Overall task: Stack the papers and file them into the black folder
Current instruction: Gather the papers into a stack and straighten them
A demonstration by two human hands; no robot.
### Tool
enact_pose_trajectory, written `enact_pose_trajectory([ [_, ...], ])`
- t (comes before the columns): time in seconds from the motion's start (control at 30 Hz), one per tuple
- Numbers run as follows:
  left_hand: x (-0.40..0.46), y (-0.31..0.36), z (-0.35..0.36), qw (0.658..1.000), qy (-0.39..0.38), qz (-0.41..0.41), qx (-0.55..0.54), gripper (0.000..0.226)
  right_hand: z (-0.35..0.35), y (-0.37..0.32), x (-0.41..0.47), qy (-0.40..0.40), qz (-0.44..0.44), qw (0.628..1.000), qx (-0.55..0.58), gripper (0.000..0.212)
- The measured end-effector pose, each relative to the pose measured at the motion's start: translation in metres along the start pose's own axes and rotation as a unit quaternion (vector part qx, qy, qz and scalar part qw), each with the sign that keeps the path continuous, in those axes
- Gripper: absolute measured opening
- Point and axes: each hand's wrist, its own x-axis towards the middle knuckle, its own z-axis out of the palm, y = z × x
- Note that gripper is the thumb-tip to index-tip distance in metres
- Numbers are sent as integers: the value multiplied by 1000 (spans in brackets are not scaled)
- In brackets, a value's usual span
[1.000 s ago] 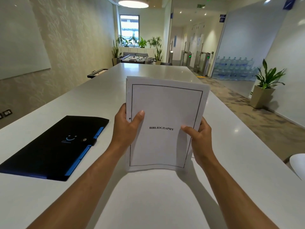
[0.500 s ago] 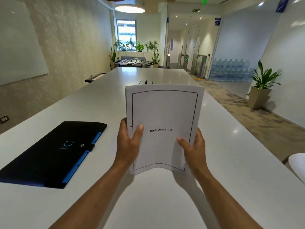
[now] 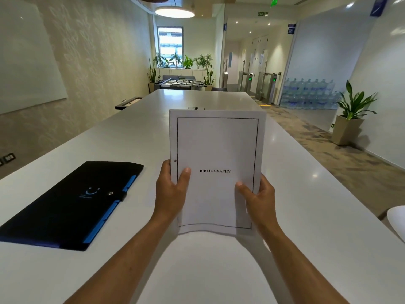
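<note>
I hold a stack of white papers [image 3: 215, 145] upright in front of me, its bottom edge resting on the white table [image 3: 306, 205] and bowing slightly. The top sheet has a black border and the word BIBLIOGRAPHY. My left hand [image 3: 169, 191] grips the stack's left edge, thumb on the front. At the right edge, my right hand [image 3: 258, 198] grips the same way. The black folder [image 3: 65, 207] with blue tabs and a snap clasp lies closed and flat on the table, to the left of my left hand.
A small dark object [image 3: 195, 108] peeks out on the table behind the papers. A white chair edge [image 3: 396, 220] shows at the right. Beyond the table stand a potted plant [image 3: 350, 115], stacked water bottles [image 3: 309, 93] and a foosball table [image 3: 179, 82].
The papers came down and squared up, so the sheets' edges now line up and the bottom edge rests bowed on the table. Both hands kept their grip.
</note>
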Motion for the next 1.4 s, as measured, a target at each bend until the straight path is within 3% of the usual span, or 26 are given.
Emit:
enact_pose_trajectory([
  [0.2, 20, -39, -11, 986, 42, -89, 135, 36, -16, 13, 8, 82, 91, 992, -5, 11],
  [0.37, 23, -77, -25, 897, 18, -152, 414, 64, -35, 34, 21, 150, 211, 966, -27, 17],
  [0.57, 27, -99, -33, 849, -15, -195, 491, 87, -44, 53, 30, 177, 256, 944, -110, 20],
  [0.9, 63, -86, -38, 859, -41, -276, 430, 86, -38, 65, 46, 40, 261, 939, -221, 50],
  [1.13, 74, -82, -37, 892, -37, -323, 313, 79, -32, 58, 53, -41, 244, 938, -243, 21],
  [1.3, 78, -86, -41, 910, -34, -357, 208, 79, -28, 58, 54, -89, 231, 940, -237, 21],
  [1.4, 78, -86, -41, 912, -40, -382, 145, 61, -28, 58, 55, -107, 224, 940, -233, 23],
])
